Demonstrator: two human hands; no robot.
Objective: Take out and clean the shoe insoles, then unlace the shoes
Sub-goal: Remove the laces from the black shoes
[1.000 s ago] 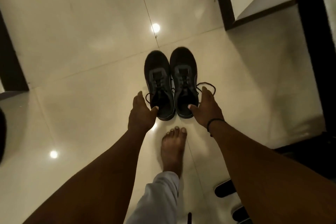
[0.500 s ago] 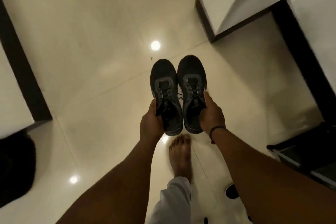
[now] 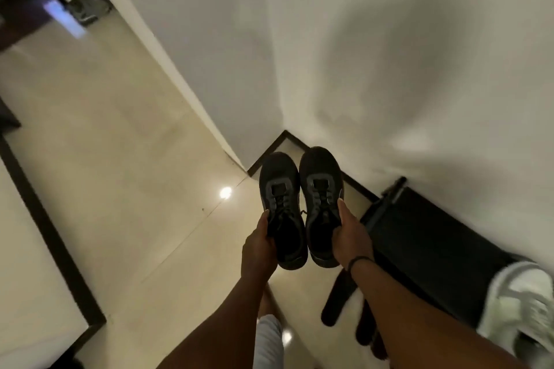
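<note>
Two dark lace-up sneakers with grey lace panels hang side by side in the air, toes pointing away from me. My left hand (image 3: 259, 244) grips the left sneaker (image 3: 281, 207) at its outer side near the heel opening. My right hand (image 3: 349, 237) grips the right sneaker (image 3: 320, 201) the same way, thumb along its outer edge. Both shoes are laced. Their insides are too dark to see any insole.
A white wall corner with dark skirting (image 3: 269, 150) rises just beyond the shoes. A black shoe rack (image 3: 419, 243) stands at the right, with a white sneaker (image 3: 521, 308) on it and dark sandals (image 3: 338, 299) on the tiled floor (image 3: 120, 189) below.
My hands closed on the sneakers and lifted them off the floor. The view then swung toward the wall corner and the rack on the right.
</note>
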